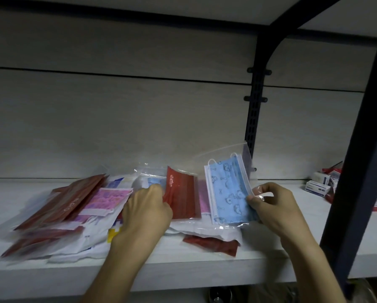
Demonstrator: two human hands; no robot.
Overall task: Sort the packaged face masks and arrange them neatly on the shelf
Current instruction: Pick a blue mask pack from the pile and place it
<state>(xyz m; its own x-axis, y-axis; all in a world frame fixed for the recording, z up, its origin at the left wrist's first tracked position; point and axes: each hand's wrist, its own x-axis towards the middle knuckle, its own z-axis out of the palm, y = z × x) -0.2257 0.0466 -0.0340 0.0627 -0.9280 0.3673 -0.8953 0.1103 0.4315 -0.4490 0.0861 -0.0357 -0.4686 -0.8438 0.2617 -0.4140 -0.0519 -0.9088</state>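
**Shelf inspection: mask packets under sorting**

White shelf board [205, 267] against a pale panelled wall, with a dark metal upright [358, 149] to the right.

One blue patterned mask packet [229, 193] is held tilted upright above the board; the right hand [272, 206] pinches its right edge between thumb and curled fingers. One dark red mask packet [182, 193] stands just left of it, gripped at its left edge by the left hand [147, 208], fingers curled round it. One further red packet [213, 244] lies flat on the board below and between the two hands. Left of the left fingers lies a loose heap [58, 215]: at least one pink packet, several red ones, and white ones; exact count cannot be told. Small boxes [318, 184], at least two, sit beyond the right fingers, past the upright.
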